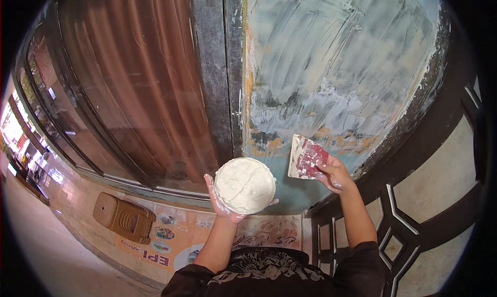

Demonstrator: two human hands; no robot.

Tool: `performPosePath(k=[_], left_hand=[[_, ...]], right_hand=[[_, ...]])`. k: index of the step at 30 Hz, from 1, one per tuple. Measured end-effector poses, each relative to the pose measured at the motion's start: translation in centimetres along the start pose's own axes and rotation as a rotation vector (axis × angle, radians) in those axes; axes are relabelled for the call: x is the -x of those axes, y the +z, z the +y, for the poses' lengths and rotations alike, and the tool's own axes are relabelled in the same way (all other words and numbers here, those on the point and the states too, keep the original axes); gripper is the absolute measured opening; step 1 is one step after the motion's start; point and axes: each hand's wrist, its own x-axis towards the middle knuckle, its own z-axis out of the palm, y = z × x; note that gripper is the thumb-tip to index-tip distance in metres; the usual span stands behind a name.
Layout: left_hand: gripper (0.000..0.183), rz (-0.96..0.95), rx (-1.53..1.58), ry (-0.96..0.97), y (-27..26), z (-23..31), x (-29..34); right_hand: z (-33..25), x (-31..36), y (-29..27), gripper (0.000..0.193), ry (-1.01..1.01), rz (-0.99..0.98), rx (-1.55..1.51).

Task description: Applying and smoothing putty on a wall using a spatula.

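Observation:
My left hand (220, 204) holds up a round pan heaped with white putty (245, 185), fingers curled under its rim. My right hand (334, 174) grips a red-handled putty scraper (305, 157) whose pale blade lies flat against the wall panel (331, 64). The panel is streaked with fresh white and grey putty, with patches of orange and blue old paint showing near its lower edge beside the scraper. Both forearms rise from dark sleeves at the lower edge.
A dark vertical post (220, 74) divides the panel from a glass pane with a brown curtain (134, 79) behind it. A brown plastic stool (123, 217) sits on the floor at lower left. A dark patterned gate (414, 209) stands at right.

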Motion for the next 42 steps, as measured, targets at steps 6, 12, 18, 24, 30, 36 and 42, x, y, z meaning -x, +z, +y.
performPosePath(k=[6,12,18,24,30,36,42], left_hand=[[0.105,0.037,-0.037,-0.012,1.3,-3.5,-1.0],[0.104,-0.001,-0.051,-0.044,3.3,-6.9,-1.3],[0.109,-0.056,-0.045,-0.052,4.2,-9.4,-1.9],[0.108,-0.105,-0.005,-0.045,5.3,-10.8,-1.8],[0.107,-0.009,-0.057,0.083,4.1,-8.9,-0.1],[0.11,-0.03,0.08,0.151,3.4,-6.3,0.9],[0.105,-0.099,-0.042,0.15,2.7,-4.1,1.3]], right_hand=[[-4.1,3.4,1.0,0.042,-0.073,-0.117,-0.103],[-7.7,7.2,1.1,0.039,-0.119,-0.158,0.16],[-11.3,8.5,4.1,0.046,-0.552,0.027,0.822],[-14.5,2.2,5.4,0.066,-1.29,0.371,1.622],[-14.4,-4.7,6.4,0.063,-1.388,0.558,1.873],[-18.1,-8.2,10.3,0.06,-1.518,0.643,2.005],[-21.7,-12.9,15.4,0.06,-1.614,0.683,2.057]])
